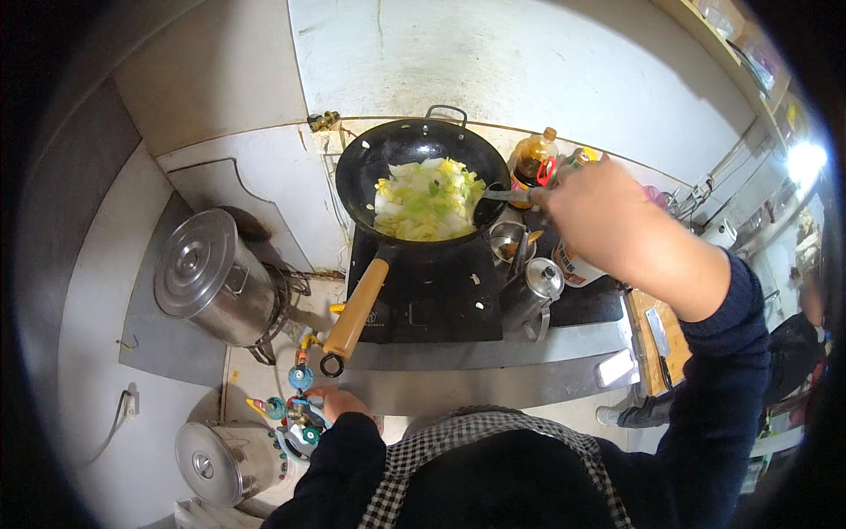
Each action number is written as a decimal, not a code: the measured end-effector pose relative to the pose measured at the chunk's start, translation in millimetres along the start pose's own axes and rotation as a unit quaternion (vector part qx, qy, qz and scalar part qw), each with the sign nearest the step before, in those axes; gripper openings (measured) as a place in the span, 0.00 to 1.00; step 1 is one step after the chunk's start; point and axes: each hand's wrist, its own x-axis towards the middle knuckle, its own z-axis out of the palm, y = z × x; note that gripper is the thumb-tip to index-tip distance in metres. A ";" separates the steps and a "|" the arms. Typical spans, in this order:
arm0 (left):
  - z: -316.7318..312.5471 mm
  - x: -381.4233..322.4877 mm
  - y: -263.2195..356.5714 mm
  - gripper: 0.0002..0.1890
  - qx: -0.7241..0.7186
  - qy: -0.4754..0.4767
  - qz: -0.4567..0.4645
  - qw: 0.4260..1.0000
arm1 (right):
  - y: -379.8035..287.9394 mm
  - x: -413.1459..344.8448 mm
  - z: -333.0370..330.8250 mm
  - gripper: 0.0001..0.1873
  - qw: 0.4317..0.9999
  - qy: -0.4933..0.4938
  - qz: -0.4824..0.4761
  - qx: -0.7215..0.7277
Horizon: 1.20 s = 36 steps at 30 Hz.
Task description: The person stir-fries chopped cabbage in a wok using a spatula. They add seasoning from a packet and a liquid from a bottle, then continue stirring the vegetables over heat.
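A black wok [360,155] on a black cooktop [456,291] holds chopped cabbage [429,198], pale green, white and yellow. Gripping the handle of a metal spatula [505,196] is my right hand [598,208], slightly blurred, to the right of the wok. The spatula's blade end dips towards the right side of the cabbage. My left hand [340,401] is low, beside the valves of a gas cylinder [301,413]; its fingers are partly hidden, and I cannot tell whether it grips anything. The wok's wooden handle [360,307] points down towards me, untouched.
Lidded steel pots [198,264] stand at left. Right of the wok are a sauce bottle [532,155], a small metal bowl [509,238] and a lidded metal pitcher [538,284]. A cleaver [657,334] lies on a wooden board [674,357]. Another person [790,357] is at far right.
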 end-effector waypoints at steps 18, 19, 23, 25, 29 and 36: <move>9.8 10.7 -0.8 0.20 -0.290 -0.033 -0.074 0.953 | -52.3 12.8 59.0 0.28 0.957 0.046 0.059 0.281; 12.1 12.4 -0.3 0.20 -0.243 -0.011 -0.063 0.968 | -53.2 28.1 71.9 0.28 0.952 0.055 0.088 0.287; 31.9 31.8 7.1 0.20 -0.216 -0.001 -0.115 0.970 | -17.9 63.2 103.7 0.24 0.892 0.079 0.183 0.406; 48.4 45.8 16.0 0.20 -0.207 0.012 -0.130 0.970 | 7.1 63.4 109.8 0.22 0.872 0.090 0.197 0.439; 86.3 73.5 33.7 0.20 -0.178 0.054 -0.151 0.971 | 41.5 83.2 123.6 0.17 0.877 0.053 0.253 0.404; 135.3 99.9 53.7 0.20 -0.379 0.152 -0.237 0.881 | 18.4 148.9 165.2 0.17 0.400 -0.240 0.243 0.850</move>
